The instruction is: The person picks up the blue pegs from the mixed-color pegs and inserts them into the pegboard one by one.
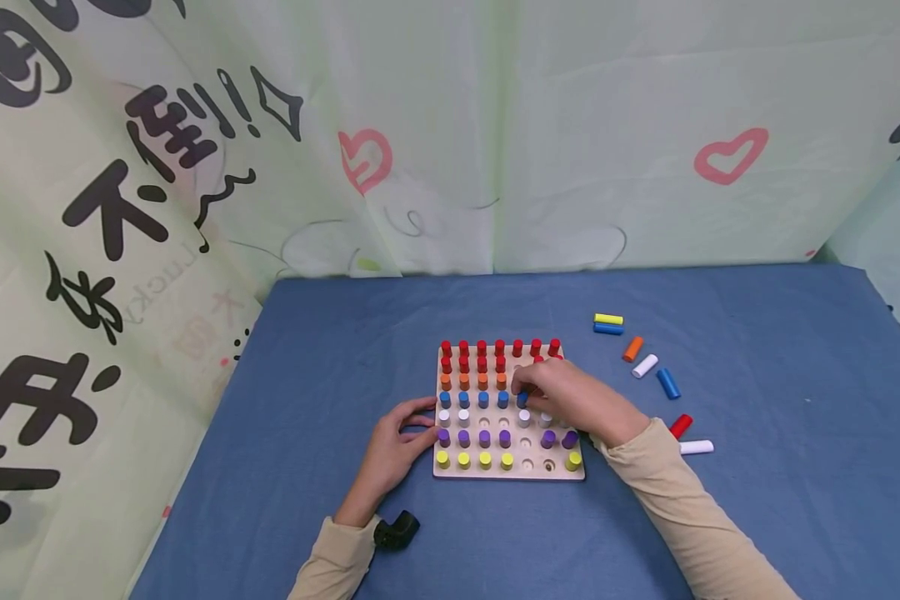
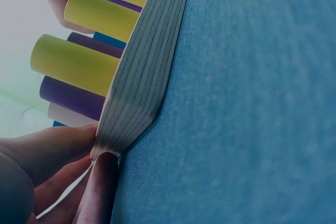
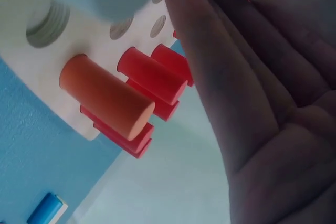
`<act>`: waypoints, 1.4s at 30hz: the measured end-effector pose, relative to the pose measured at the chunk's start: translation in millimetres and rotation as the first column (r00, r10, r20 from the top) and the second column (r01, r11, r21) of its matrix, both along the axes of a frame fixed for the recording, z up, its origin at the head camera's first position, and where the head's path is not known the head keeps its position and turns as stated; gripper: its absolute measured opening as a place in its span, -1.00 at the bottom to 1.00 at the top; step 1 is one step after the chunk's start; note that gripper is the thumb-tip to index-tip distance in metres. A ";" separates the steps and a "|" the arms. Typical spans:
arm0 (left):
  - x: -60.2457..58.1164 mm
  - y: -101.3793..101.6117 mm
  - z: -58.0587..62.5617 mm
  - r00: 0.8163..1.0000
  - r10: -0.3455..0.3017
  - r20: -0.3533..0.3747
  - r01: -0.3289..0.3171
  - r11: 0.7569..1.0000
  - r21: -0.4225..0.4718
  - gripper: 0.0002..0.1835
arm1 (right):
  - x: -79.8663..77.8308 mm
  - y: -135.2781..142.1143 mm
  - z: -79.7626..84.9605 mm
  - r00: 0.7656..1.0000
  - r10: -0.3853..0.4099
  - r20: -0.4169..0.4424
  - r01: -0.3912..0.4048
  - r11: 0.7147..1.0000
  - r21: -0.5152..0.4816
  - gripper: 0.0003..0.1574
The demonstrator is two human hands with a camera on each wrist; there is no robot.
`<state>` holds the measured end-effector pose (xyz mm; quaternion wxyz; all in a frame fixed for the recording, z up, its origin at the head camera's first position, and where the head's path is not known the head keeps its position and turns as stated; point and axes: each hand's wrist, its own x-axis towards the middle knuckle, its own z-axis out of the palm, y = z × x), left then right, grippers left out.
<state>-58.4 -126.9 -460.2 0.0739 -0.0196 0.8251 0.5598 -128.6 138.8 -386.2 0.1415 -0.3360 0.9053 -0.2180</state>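
Observation:
A pale wooden pegboard [image 1: 510, 474] lies on the blue cloth, with rows of red, orange, blue, white, purple and yellow pegs standing in it. My right hand [image 1: 570, 398] reaches over its right side and pinches a blue peg [image 1: 522, 400] in the blue row. Fingertips of my left hand [image 1: 395, 446] touch the board's left edge, close to a corner in the left wrist view. Beneath the right hand, an orange peg [image 3: 105, 97] and several red pegs [image 3: 152, 75] stand upright in the right wrist view. Bare holes show in the white, purple and yellow rows.
Loose pegs lie right of the board: a yellow peg [image 1: 608, 318] beside a blue one, an orange peg [image 1: 633, 348], a red peg [image 1: 680, 426] near my right sleeve and a white peg [image 1: 696, 447], among others. A printed curtain [image 1: 435, 208] hangs behind the table.

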 end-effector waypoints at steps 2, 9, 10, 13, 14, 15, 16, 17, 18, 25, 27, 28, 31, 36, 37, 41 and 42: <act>0.5 0.3 0.2 1.000 -0.001 -0.005 0.001 1.000 -0.001 -0.52 | 0.7 1.1 0.9 1.000 -0.007 -0.005 0.006 1.000 -0.005 -0.83; 0.8 0.5 -1.3 1.000 -0.005 -0.013 0.005 1.000 -0.004 -0.52 | 5.0 9.1 7.0 0.998 -0.057 -0.038 0.056 0.998 -0.025 -0.79; 0.7 0.5 -1.6 1.000 -0.002 -0.008 0.002 1.000 -0.002 -0.53 | 6.2 10.9 8.6 0.997 -0.065 -0.040 0.063 0.998 -0.029 -0.78; 0.4 0.3 -2.2 1.000 -0.004 -0.011 0.004 1.000 0.000 -0.53 | 8.4 16.8 12.0 0.996 -0.080 -0.049 0.077 0.996 -0.048 -0.77; 0.4 0.4 -2.0 1.000 -0.004 -0.011 0.004 1.000 0.000 -0.53 | 9.1 19.0 13.1 0.995 -0.083 -0.057 0.080 0.995 -0.053 -0.77; 0.6 0.4 -2.2 1.000 -0.008 -0.015 0.007 1.000 -0.003 -0.52 | 9.9 21.2 14.2 0.994 -0.083 -0.068 0.080 0.995 -0.054 -0.77; 0.6 0.4 -1.8 1.000 -0.006 -0.012 0.006 1.000 -0.003 -0.52 | 10.5 23.4 14.8 0.993 -0.088 -0.079 0.084 0.995 -0.052 -0.77; 0.6 0.5 -1.7 1.000 -0.005 -0.011 0.005 1.000 -0.003 -0.52 | 10.8 25.6 15.2 0.992 -0.092 -0.088 0.088 0.995 -0.052 -0.76; 0.6 0.5 -1.5 1.000 -0.005 -0.009 0.005 1.000 -0.004 -0.52 | 11.3 27.8 15.6 0.991 -0.100 -0.093 0.095 0.994 -0.050 -0.75; 1.2 -0.2 -0.7 1.000 -0.006 0.005 0.006 1.000 0.002 -0.52 | 14.4 44.5 18.4 0.985 -0.136 -0.106 0.129 0.989 -0.066 -0.70; 1.3 -0.3 -0.3 1.000 -0.008 0.005 0.008 1.000 0.005 -0.52 | 14.8 49.4 19.6 0.984 -0.148 -0.102 0.142 0.988 -0.069 -0.71; 1.4 -0.5 -0.1 1.000 -0.008 0.005 0.008 1.000 0.006 -0.52 | 14.6 52.1 19.8 0.983 -0.153 -0.102 0.146 0.987 -0.072 -0.71; 2.1 -0.5 0.6 1.000 -0.007 0.007 0.007 1.000 0.009 -0.52 | 13.6 60.1 19.5 0.979 -0.173 -0.107 0.166 0.983 -0.073 -0.70; 2.8 -0.3 0.4 1.000 -0.006 0.006 0.006 1.000 0.003 -0.52 | 11.7 72.9 20.8 0.973 -0.182 -0.140 0.172 0.982 -0.083 -0.68; 2.7 -0.2 0.7 1.000 -0.005 0.008 0.005 1.000 0.002 -0.52 | 11.5 75.0 21.4 0.972 -0.183 -0.145 0.172 0.981 -0.084 -0.69; 2.1 0.5 1.6 1.000 0.003 0.016 -0.003 1.000 -0.003 -0.52 | 11.0 82.2 20.6 0.969 -0.183 -0.168 0.170 0.981 -0.089 -0.70; 1.8 0.6 1.6 1.000 0.004 0.017 -0.004 1.000 -0.004 -0.52 | 11.2 83.8 19.7 0.968 -0.184 -0.170 0.170 0.981 -0.091 -0.70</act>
